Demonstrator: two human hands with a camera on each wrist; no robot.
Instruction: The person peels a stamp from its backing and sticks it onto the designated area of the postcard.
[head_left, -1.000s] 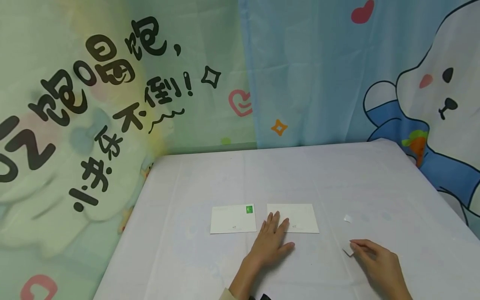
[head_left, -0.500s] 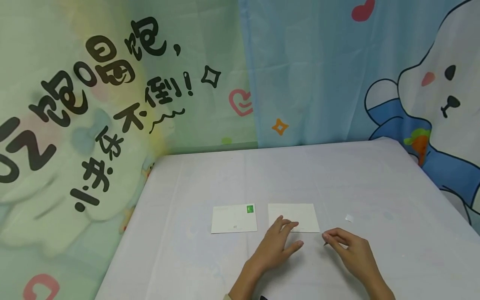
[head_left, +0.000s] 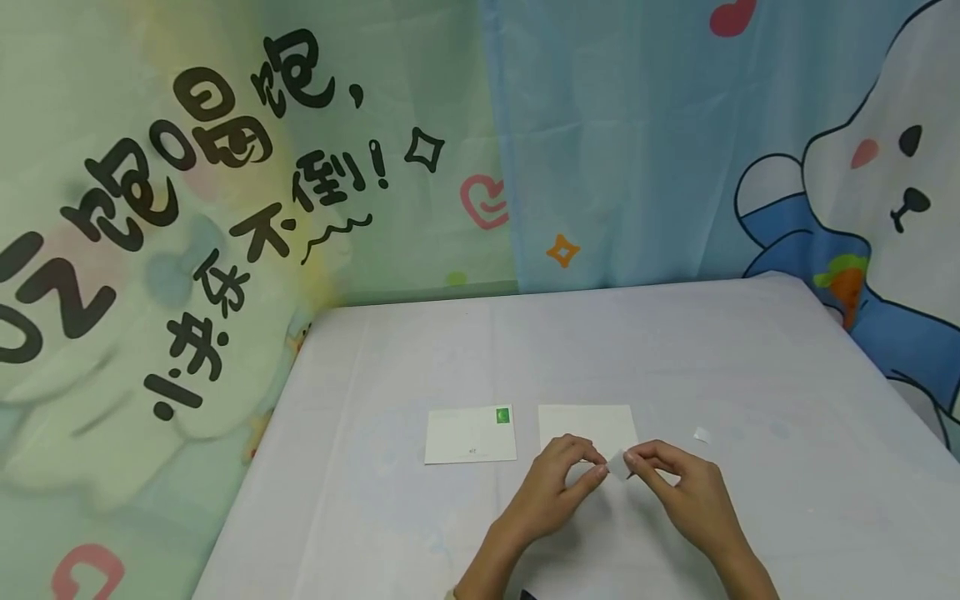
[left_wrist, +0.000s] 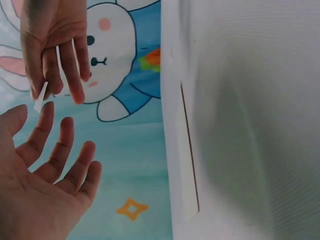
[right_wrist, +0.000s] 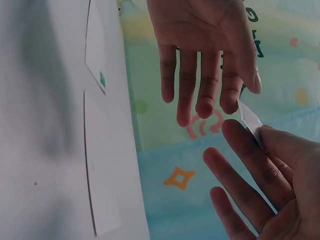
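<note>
Between thumb and fingers, my right hand [head_left: 690, 496] pinches a small white paper square [head_left: 618, 466], held up in front of the right-hand white card [head_left: 585, 422]. My left hand [head_left: 547, 492] reaches to the square's other side. In the left wrist view its index fingertip is right at the square [left_wrist: 41, 101], while the thumb stands apart from it. The right wrist view shows the square [right_wrist: 251, 119] jutting from my right thumb and index finger. Both hands partly cover the lower edge of that card.
Left of the hands lies a second white card [head_left: 468, 442] bearing a green stamp [head_left: 503, 415] at its upper right corner. A small white scrap [head_left: 702, 435] lies right of the cards. Printed curtains [head_left: 420, 250] hang behind the white-covered table [head_left: 360, 525].
My right hand has moved left with the paper square, from the table's right side to the left hand. The left hand has lifted off the right-hand card and turned its fingers toward the square.
</note>
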